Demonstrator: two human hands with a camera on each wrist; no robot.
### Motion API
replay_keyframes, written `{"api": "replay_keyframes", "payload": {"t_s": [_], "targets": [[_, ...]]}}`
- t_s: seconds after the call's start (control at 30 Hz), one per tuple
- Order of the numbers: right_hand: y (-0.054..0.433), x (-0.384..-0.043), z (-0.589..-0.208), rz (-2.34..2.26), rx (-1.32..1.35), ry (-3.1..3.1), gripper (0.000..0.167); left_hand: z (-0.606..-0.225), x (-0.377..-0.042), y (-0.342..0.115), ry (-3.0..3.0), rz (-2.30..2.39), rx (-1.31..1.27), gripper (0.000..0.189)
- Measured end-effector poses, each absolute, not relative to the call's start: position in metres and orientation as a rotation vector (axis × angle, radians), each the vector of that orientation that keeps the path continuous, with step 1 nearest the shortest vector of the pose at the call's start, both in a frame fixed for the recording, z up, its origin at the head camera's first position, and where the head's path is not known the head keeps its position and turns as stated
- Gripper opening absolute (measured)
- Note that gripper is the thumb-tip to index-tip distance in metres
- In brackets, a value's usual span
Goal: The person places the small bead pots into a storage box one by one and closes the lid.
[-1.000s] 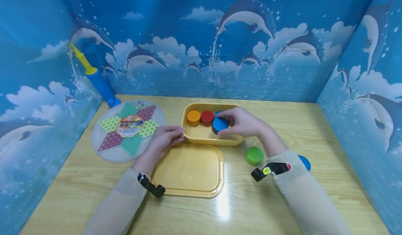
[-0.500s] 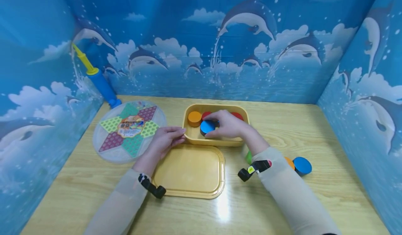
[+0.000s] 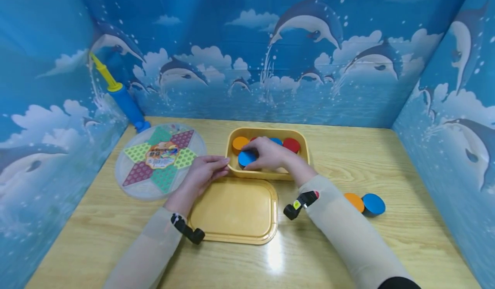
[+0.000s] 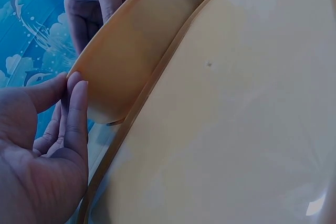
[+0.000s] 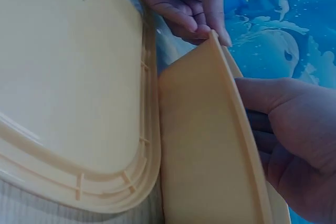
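Note:
A yellow plastic box (image 3: 267, 175) stands open-topped near the middle of the table. My left hand (image 3: 203, 171) pinches its left rim between thumb and fingers, which the left wrist view also shows. Inside the box, my right hand (image 3: 269, 152) grips a blue round disc (image 3: 246, 158) by its sides, at the front left. Behind that disc lies an orange disc (image 3: 240, 144). A red disc (image 3: 291, 145) lies at the right, beside another blue disc (image 3: 276, 141). One more red disc is mostly hidden by my right fingers. The box wall hides the discs in both wrist views.
A yellow lid (image 3: 233, 211) lies in front of the box. To the right are an orange disc (image 3: 354, 202) and a blue disc (image 3: 373, 204). A round star-patterned game board (image 3: 160, 162) lies at the left, near a blue-and-yellow pump (image 3: 125, 105).
My right hand has carried the blue disc leftward inside the box, to the front of the orange one. My right forearm now covers the green disc on the table. My left hand stays on the rim.

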State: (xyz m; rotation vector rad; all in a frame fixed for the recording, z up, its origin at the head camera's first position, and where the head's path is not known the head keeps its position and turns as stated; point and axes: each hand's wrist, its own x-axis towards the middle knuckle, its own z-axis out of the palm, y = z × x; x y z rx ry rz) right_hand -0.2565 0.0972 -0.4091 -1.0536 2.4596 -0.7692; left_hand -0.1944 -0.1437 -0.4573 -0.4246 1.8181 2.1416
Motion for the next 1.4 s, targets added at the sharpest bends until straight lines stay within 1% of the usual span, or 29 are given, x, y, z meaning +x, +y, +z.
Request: {"api": "replay_keyframes", "payload": {"t_s": [0.3, 0.93, 1.17, 1.4], "targets": [[0.085, -0.259, -0.413, -0.745, -1.121, 2.403, 0.053, -0.458, -0.196, -0.143, 1.822, 2.147, -0.430, 0.036], [0.077, -0.258, -0.423, -0.877, -1.040, 2.413, 0.053, -0.458, -0.195, -0.143, 1.837, 2.123, -0.447, 0.037], [0.080, -0.256, -0.420, -0.928, -1.017, 2.371, 0.054, -0.459, -0.194, -0.144, 1.818, 2.152, -0.435, 0.036], [0.097, -0.250, -0.411, -1.004, -0.963, 2.371, 0.054, -0.461, -0.195, -0.144, 1.802, 2.175, -0.410, 0.038]]}}
